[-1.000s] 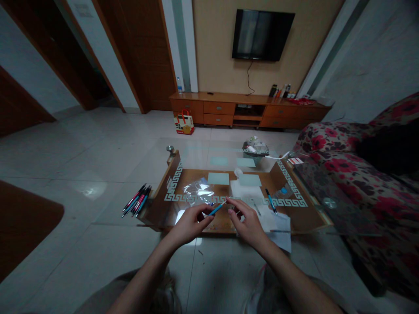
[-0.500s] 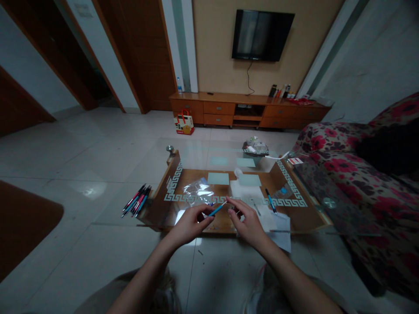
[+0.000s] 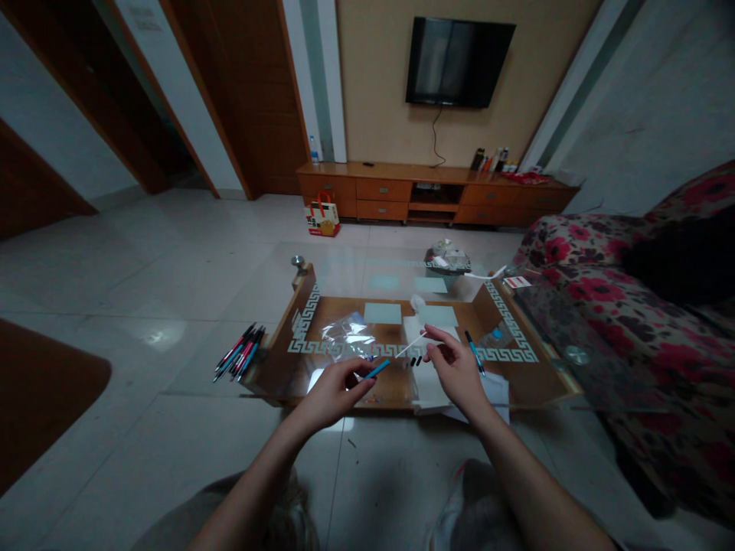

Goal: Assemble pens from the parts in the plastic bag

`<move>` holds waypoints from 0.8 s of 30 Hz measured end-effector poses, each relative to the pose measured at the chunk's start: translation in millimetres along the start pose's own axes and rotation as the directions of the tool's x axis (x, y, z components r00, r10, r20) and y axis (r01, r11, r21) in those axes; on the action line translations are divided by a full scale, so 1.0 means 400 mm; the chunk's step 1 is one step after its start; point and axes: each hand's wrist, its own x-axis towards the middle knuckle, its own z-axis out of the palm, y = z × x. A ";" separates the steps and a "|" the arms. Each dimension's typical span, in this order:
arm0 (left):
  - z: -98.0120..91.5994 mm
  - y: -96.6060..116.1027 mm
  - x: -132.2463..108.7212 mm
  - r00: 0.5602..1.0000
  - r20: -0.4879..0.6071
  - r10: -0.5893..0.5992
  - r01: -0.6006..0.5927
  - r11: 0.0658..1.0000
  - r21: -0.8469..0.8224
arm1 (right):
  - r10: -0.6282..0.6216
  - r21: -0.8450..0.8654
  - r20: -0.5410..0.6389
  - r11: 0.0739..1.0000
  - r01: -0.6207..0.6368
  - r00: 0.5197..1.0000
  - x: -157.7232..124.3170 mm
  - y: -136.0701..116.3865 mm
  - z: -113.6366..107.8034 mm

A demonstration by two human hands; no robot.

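Observation:
Between the thumb and fingers of my left hand [image 3: 337,390] is a blue pen barrel [image 3: 377,369], tilted up to the right. My right hand [image 3: 453,371] pinches a thin white pen refill [image 3: 410,344], its lower end just off the barrel's open tip. Two small black pieces [image 3: 416,360] lie on the glass table between the hands. Beyond my left hand is a crumpled clear plastic bag [image 3: 347,337]. A blue and black pen [image 3: 475,352] rests to the right of my right hand.
Several pens [image 3: 240,352] lie in a pile at the left of the glass table [image 3: 338,268]. White paper [image 3: 497,390] sits near the right forearm. A basket with crumpled bags [image 3: 448,256] stands at the far side, and a flowered sofa [image 3: 597,252] at the right.
My right hand has moved right and slightly up, drawing the white refill out of the blue barrel. My left hand stays in place. The small black pieces have come into sight.

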 end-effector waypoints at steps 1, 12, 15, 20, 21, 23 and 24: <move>0.000 -0.001 0.000 1.000 0.000 -0.001 0.001 1.000 -0.001 | 0.013 0.021 -0.018 1.000 -0.013 1.000 0.006 0.006 -0.005; 0.002 0.004 -0.001 1.000 0.004 -0.002 0.002 1.000 -0.006 | 0.287 0.117 0.024 0.950 -0.288 0.958 0.036 0.060 -0.036; 0.004 0.001 -0.001 1.000 0.017 0.001 -0.001 1.000 -0.012 | 0.280 0.132 0.015 0.951 -0.280 0.960 0.040 0.075 -0.037; 0.006 0.001 0.000 1.000 0.016 0.007 -0.007 1.000 -0.029 | 0.217 -0.055 0.024 0.975 -0.215 0.976 0.066 0.142 -0.053; 0.006 0.002 0.000 1.000 0.011 0.009 -0.008 1.000 -0.031 | 0.199 -0.131 0.031 0.972 -0.194 0.979 0.071 0.157 -0.054; 0.005 0.005 -0.001 1.000 0.006 0.012 -0.011 0.999 -0.032 | 0.180 -0.279 0.064 0.948 -0.155 0.982 0.079 0.182 -0.052; 0.004 0.007 -0.001 1.000 0.007 0.014 -0.013 0.999 -0.033 | 0.179 -0.335 0.081 0.931 -0.143 0.980 0.082 0.192 -0.049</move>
